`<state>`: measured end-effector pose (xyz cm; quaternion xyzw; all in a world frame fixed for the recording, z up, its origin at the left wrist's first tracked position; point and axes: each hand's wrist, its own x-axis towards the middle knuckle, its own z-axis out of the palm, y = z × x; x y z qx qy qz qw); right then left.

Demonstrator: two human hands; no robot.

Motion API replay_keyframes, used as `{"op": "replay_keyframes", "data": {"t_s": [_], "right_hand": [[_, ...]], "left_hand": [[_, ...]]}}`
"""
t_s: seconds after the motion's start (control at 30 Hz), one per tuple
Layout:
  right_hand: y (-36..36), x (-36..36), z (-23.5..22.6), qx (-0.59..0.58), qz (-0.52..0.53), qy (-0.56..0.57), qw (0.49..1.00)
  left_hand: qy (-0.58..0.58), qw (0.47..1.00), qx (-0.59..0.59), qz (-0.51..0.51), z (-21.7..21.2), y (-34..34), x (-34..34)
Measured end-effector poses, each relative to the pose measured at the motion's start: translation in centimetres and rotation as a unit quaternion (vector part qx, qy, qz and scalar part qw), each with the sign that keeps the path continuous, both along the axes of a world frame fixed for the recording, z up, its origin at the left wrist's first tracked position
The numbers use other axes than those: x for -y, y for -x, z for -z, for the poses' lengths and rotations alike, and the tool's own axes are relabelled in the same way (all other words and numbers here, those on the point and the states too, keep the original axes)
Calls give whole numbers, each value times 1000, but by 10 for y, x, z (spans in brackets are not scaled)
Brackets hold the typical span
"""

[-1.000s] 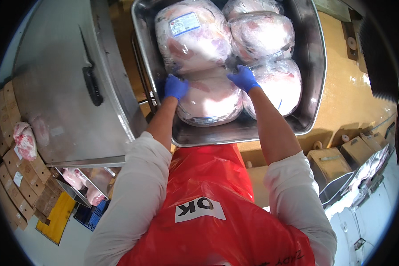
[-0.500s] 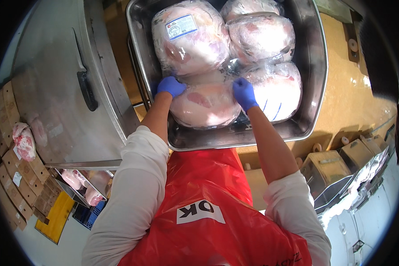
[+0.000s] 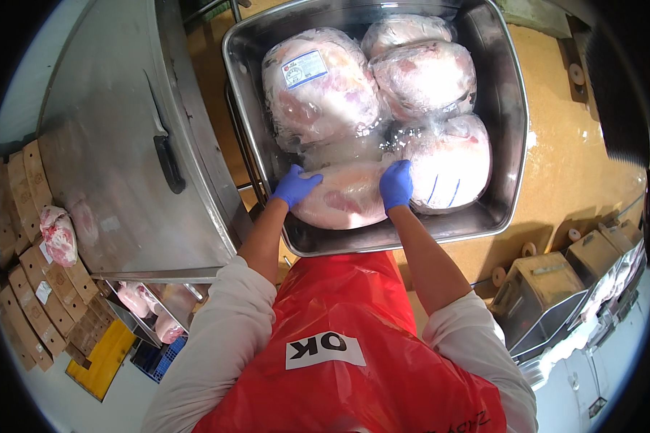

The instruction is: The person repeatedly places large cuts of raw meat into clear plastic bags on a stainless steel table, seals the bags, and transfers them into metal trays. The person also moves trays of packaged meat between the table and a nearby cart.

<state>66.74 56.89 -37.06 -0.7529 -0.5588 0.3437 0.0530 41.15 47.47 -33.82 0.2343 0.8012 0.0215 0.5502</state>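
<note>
Both of my hands wear blue gloves and grip the nearest plastic-wrapped piece of meat (image 3: 343,198), inside a deep metal tub (image 3: 511,108). My left hand (image 3: 296,186) is closed on its left end, fingers over the top of the film. My right hand (image 3: 396,185) is closed on the opposite end, beside another wrapped piece marked with blue lines (image 3: 451,169). Behind these lie a large wrapped piece (image 3: 318,101) with a white and blue label and a further wrapped piece (image 3: 426,79). Loose clear film (image 3: 343,150) lies bunched just beyond the held piece.
A steel table (image 3: 123,137) stands to the left, with a black-handled knife (image 3: 168,162) near its edge. Cardboard boxes (image 3: 58,281) and a bare piece of meat (image 3: 58,234) are farther left. Metal bins (image 3: 542,289) stand at the lower right.
My hands have moved from the film at the far edge of the near piece down onto its two ends. The tub and table sit slightly lower in view.
</note>
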Motion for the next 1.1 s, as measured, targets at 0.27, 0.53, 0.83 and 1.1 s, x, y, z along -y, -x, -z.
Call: {"op": "replay_keyframes", "data": {"t_s": [0.27,0.53,0.83,1.1], "right_hand": [[-11,0,-38,29,-139,74,987],[-62,17,-41,-217,-61,137,965],[-63,33,-144,-217,-25,154,964],[-55,63,-205,-218,5,187,958]], "left_hand": [[50,995,-50,-67,27,3,11],[86,991,-42,96,1,1,-2],[99,980,-58,164,-71,9,-19],[105,971,-80,197,-62,18,-31]]}}
